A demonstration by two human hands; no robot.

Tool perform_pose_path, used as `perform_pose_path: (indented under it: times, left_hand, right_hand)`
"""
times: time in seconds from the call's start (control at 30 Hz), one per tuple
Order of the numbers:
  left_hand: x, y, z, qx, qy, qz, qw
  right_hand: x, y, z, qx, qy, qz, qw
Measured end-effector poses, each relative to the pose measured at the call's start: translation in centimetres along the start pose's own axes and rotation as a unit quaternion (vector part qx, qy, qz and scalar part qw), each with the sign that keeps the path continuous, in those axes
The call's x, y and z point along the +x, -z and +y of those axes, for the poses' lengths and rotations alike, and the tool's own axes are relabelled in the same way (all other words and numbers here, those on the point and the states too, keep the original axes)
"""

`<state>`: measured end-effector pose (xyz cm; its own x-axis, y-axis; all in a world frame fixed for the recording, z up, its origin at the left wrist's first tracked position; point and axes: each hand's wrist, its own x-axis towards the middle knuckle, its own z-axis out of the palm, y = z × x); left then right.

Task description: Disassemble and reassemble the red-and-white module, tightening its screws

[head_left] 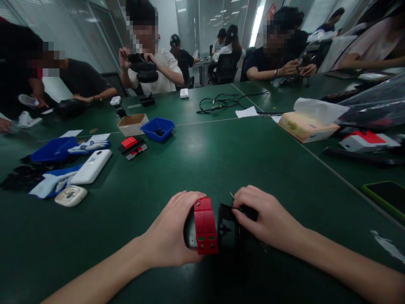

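In the lower middle of the head view, my left hand [169, 226] curls around a device with a red plastic casing [205, 226], small screws showing at its top and bottom. Right beside it is a black box-shaped part [227, 234]; whether the two touch is unclear. My right hand [264, 211] is closed, thumb and fingertips at the upper right edge of this black part. A thin metal tip [232, 195] pokes out past those fingers, and its other end is hidden. Something dark also lies within the right hand, too shadowed to name.
Ahead to the left are a blue tray [158, 130], an open carton [131, 125] and a red-and-black device [133, 147]. Gloves [57, 179] and a white phone-like item [94, 166] lie further left. A tissue box [306, 126] stands right. Several people sit around the green table [202, 169].
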<state>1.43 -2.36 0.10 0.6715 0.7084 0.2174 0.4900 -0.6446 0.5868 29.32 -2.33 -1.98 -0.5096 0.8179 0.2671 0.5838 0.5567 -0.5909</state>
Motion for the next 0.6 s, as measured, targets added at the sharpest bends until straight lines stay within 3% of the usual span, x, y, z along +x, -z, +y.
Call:
perform_pose_path:
  times: [0.2,0.37,0.6]
  left_hand:
    - [-0.2,-0.1,-0.2,-0.008,-0.012,-0.004,1.0]
    - [-0.5,-0.5,-1.2,0.001,-0.009,-0.01,1.0]
    - [-0.4,0.0,-1.6,0.034,-0.004,-0.028,0.999]
  right_hand:
    - [0.0,0.4,-0.1,0.036,-0.029,0.053,0.997]
    - [0.3,0.5,-0.1,0.121,-0.116,0.082,0.982]
    - [1.0,1.0,0.7,0.386,-0.28,0.052,0.877]
